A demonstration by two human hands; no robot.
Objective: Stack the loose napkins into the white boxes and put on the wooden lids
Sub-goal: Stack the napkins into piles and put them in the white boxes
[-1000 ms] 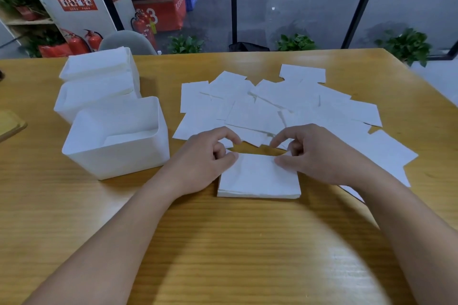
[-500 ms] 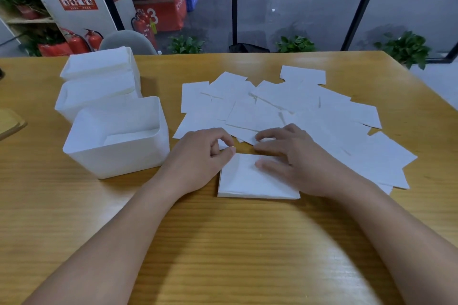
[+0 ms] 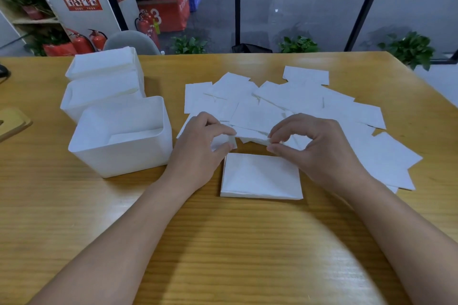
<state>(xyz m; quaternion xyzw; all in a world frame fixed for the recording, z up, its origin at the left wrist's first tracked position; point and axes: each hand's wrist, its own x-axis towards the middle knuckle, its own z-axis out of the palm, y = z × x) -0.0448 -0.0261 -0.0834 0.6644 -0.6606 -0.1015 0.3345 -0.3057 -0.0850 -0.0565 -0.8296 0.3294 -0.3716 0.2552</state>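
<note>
Both hands pinch one loose napkin (image 3: 250, 131) from the spread pile: left hand (image 3: 200, 146) at its left corner, right hand (image 3: 314, 148) at its right. Next, I think, lay it squarely on the small stack (image 3: 261, 176) near the open white box (image 3: 121, 136).

table (image 3: 223, 242): warm honey-yellow wood, fine straight grain running across
loose napkins (image 3: 297, 104): plain white, faint creases
napkin stack (image 3: 260, 176): white, soft diagonal fold shadows
white boxes (image 3: 124, 156): matte white throughout
wooden lid (image 3: 12, 122): pale yellow-tan
fire extinguishers (image 3: 81, 42): bright red
plants (image 3: 406, 48): deep green leaves
poster (image 3: 80, 0): red with white figures
floor outside (image 3: 297, 2): dull grey
</note>
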